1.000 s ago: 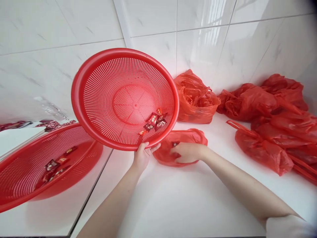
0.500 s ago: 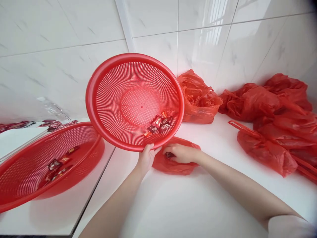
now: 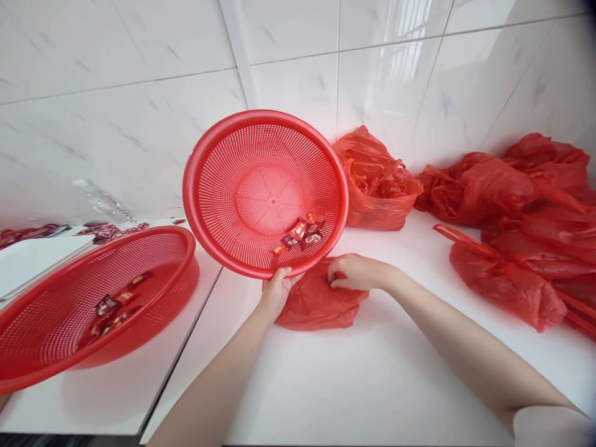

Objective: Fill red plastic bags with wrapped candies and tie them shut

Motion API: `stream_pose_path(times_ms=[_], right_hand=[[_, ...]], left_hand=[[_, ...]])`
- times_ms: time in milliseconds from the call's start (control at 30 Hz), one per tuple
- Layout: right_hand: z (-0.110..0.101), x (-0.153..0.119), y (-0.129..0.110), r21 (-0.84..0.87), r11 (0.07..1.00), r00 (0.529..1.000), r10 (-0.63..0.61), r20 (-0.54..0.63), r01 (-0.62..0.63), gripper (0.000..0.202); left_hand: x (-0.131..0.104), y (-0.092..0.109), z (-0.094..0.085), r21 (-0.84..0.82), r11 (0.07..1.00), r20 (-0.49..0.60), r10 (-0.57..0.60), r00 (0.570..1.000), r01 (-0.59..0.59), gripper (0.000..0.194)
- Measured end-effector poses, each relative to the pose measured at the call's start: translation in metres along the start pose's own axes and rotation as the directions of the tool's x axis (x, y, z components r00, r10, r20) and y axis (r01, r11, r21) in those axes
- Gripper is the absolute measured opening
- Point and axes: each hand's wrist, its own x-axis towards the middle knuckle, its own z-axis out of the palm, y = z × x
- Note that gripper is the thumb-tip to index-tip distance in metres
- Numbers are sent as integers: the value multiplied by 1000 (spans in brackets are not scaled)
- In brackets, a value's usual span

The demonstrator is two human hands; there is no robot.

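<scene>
My left hand [image 3: 278,295] grips the lower rim of a red plastic colander [image 3: 218,248], which is tilted up with its inside facing me. Several small wrapped candies [image 3: 300,233] lie together in its lower right. Just below it, a red plastic bag [image 3: 321,304] rests on the white table. My right hand [image 3: 356,272] is at the bag's upper right edge, its fingers curled in and closed on the thin plastic. Its fingertips are partly hidden, and no candy shows in them.
Another red colander [image 3: 186,273] holding several candies stands tilted at the left. An upright red bag [image 3: 382,205] is by the tiled wall, and several filled red bags [image 3: 507,273] lie at the right. A clear plastic bottle [image 3: 105,202] and white tray [image 3: 41,264] are behind the left colander.
My right hand has moved slightly right and up; the dark candy seen at its fingers is out of sight. The bag's opening has been drawn up, and the held colander has shifted a little right.
</scene>
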Motion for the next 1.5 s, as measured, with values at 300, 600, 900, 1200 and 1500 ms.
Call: stream_pose_path(times_ms=[300,600,900,1200,1500], right_hand=[[-25,-13,15,-111,977,979,170,-113,-182,17],[-13,-3,3,-85,996,896,-73,-438,40,14],[12,10,-13,-224,962,875,-241,-420,158,43],[7,7,-21,-103,961,870,-276,-409,257,31],[-14,-2,-23,84,968,692,-106,-714,235,23]], left_hand=[[-3,4,3,-28,1000,62,13,998,-12,29],[-14,2,10,33,999,74,-21,997,19,41],[-43,-21,30,26,993,91,-116,989,114,56],[-41,-13,29,27,993,150,-116,982,114,54],[-21,18,21,30,999,103,34,994,-38,48]])
